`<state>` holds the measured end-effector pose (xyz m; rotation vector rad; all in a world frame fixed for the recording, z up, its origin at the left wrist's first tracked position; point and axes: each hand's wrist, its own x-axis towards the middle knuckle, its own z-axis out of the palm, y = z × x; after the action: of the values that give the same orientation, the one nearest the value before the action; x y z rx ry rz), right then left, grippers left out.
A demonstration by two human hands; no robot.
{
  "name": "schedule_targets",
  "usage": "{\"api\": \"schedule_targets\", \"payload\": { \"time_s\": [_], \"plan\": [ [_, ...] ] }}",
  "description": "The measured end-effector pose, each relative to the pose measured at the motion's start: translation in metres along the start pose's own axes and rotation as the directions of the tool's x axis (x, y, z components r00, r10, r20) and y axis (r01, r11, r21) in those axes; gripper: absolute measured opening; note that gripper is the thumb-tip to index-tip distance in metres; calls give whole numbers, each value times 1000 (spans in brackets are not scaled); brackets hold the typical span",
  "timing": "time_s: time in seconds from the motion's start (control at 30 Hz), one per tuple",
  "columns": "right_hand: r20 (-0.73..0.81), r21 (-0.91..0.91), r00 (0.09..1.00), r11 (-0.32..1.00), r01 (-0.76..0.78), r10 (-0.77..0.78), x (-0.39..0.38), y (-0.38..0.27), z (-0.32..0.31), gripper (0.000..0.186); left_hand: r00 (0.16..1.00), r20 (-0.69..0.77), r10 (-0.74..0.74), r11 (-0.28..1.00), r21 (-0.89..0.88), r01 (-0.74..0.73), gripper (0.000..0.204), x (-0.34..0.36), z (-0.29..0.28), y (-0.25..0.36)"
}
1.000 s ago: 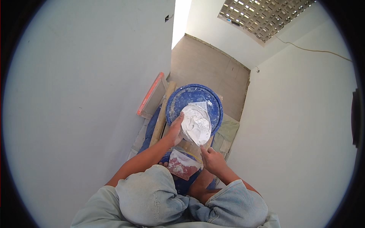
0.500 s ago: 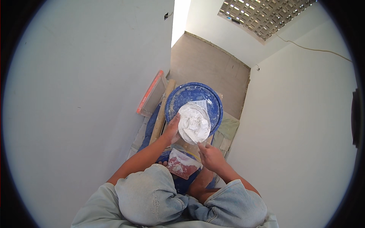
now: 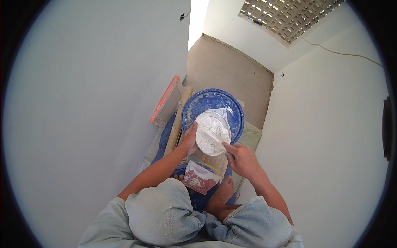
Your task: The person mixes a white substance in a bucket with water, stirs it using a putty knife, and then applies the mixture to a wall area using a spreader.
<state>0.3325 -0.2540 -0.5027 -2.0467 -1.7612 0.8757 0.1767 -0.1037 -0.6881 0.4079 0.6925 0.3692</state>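
A round tub of white powdery paste (image 3: 211,131) is held over a blue bucket lid (image 3: 194,101). My left hand (image 3: 189,138) is closed on the tub's left side. My right hand (image 3: 241,158) is closed at the tub's lower right rim, its fingertips around a slim tool (image 3: 216,137). The tool lies across the paste and is coated white; its exact kind is hard to make out. Below the tub, between my knees, sits an open bag (image 3: 199,180), reddish with white powder on it.
A bare foot (image 3: 223,192) rests by the bag. An orange-edged frame (image 3: 166,101) leans at the left wall (image 3: 91,124), beside a long tan tube (image 3: 175,126). A pale wall (image 3: 326,136) closes off the right; brownish floor (image 3: 227,68) stretches ahead.
My right hand has moved a little up and right, and the tool now lies across the middle of the paste. The left hand still holds the tub in nearly the same place.
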Motion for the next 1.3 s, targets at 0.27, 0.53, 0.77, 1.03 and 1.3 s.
{"api": "schedule_targets", "payload": {
  "time_s": [0.27,0.53,0.77,1.03,1.3],
  "plan": [
    [2,39,996,995,90,-90,-7,22,25,42,999,-48,-3,999,54,5,66,-6,-3,-6],
    [44,-193,991,975,-113,123,-6,14,51,37,996,-93,-5,998,57,10,68,-3,8,-4],
    [-76,-189,986,969,-161,149,2,7,39,38,999,-50,-16,999,34,17,68,-4,8,-2],
    [-90,-115,985,981,-157,147,-5,11,26,42,997,-77,8,999,37,-5,67,-7,9,0],
    [-72,43,996,997,57,-53,-6,18,35,38,999,-37,7,1000,11,-6,65,-5,4,1]
  ]
}}
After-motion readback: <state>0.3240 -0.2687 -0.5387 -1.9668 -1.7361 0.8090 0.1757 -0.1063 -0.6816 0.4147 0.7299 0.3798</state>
